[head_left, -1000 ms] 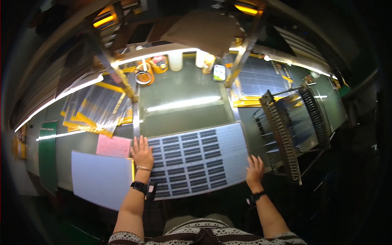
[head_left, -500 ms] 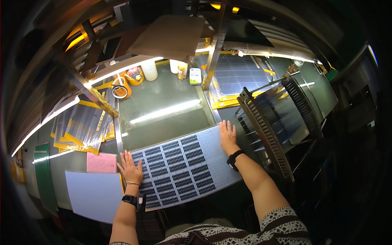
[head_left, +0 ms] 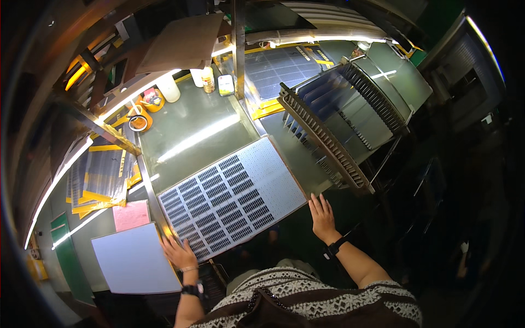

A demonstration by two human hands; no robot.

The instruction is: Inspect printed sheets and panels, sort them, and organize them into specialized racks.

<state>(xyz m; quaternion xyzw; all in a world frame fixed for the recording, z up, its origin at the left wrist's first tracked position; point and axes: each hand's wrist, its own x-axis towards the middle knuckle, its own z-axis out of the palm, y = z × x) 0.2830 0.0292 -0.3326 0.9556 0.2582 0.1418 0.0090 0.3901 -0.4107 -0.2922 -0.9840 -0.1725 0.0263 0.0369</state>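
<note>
A flat white panel lies on the bench top, covered for the most part with blocks of small black bars; its right end shows only fine dots. At the panel's near left corner rests my left hand, fingers stretched and apart, the tips by the edge. My right hand is just off the near right corner, its fingers extended and holding nothing. To the left of the patterned panel lies a plain white sheet, close to my left wrist.
A slotted rack holding upright panels stands at the right. Farther left are a pink sheet, yellow-taped clear films and a green board. Orange tape rolls, a white bottle and a small tub stand at the back.
My right hand has come off the panel's far right edge to beside its near right corner. My left hand has slid nearer along the left edge. The view has turned to the right.
</note>
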